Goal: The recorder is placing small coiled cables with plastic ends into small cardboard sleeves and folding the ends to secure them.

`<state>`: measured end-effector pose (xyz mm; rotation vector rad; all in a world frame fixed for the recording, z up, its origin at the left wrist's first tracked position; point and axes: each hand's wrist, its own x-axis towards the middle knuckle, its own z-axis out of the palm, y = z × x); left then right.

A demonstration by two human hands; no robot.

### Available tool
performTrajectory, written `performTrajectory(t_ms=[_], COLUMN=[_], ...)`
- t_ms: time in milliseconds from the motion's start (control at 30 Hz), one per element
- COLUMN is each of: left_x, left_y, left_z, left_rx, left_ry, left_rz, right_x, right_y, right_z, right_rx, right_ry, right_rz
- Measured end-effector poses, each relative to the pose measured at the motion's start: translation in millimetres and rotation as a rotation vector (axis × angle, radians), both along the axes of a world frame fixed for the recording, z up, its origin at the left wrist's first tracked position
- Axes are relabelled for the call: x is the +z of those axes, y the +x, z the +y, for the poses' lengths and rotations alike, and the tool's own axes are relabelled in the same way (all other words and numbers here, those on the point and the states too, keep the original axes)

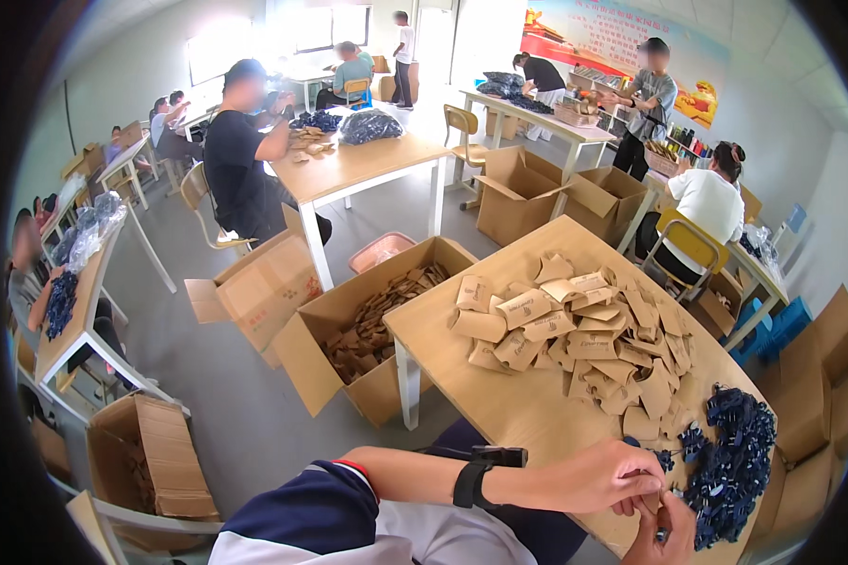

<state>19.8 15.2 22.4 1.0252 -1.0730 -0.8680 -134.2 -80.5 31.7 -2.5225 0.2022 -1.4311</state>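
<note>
Brown pillow box [649, 504], or what looks like one, is right at your fingertips, mostly hidden by them, so I can't tell how much of it is folded. Your left hand [616, 476] comes in over it with the fingers curled and pressed together, thumb and fingertips pinching the card as far as I can see. Your right hand [667, 535] meets it from the other side, fingers bent, tips right up by the left ones, pinching the same bit. Some dark speck shows by those right fingers, way too small to make out.

Just to the right of your fingers you've got a big tangled heap of navy pieces [733, 461] along the table edge, plus a few loose ones just past your left knuckles. Further out beyond the fingers there's the messy pile of pillow boxes [584, 325] on the wooden table [426, 325]. Well off to the left of your fingers, down on the floor, an open carton [379, 400] holds more brown card pieces. Black wristband [468, 483] sits on your left wrist, behind the fingers.
</note>
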Motion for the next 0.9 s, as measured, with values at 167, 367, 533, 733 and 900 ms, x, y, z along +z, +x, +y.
performTrajectory(t_ms=[167, 367, 533, 733, 900], left_x=[-23.1, -32.3, -28.1, -36.9, -34.9], left_y=[-27.6, -20.8, -23.5, -33.9, -9.9], left_z=[-17.1, -5.8, 11.9, 2.9, -9.3], left_rx=[0.321, 0.672, 0.259, -0.101, -0.491], left_ry=[-0.273, -0.466, -0.017, 0.243, 0.03], left_rz=[-0.156, -0.537, -0.043, 0.309, -0.288], right_x=[-33.4, -33.5, -17.3, -58.4, -54.3], right_y=[6.6, 27.8, 6.4, -24.7, -24.2], right_z=[16.0, 28.7, -4.6, -31.5, -38.7], right_rx=[-0.074, 0.112, -0.024, 0.234, 0.841], right_ry=[0.374, 0.649, 0.322, 0.602, 1.08], right_rz=[-0.189, -0.344, 0.165, 0.36, 0.998])
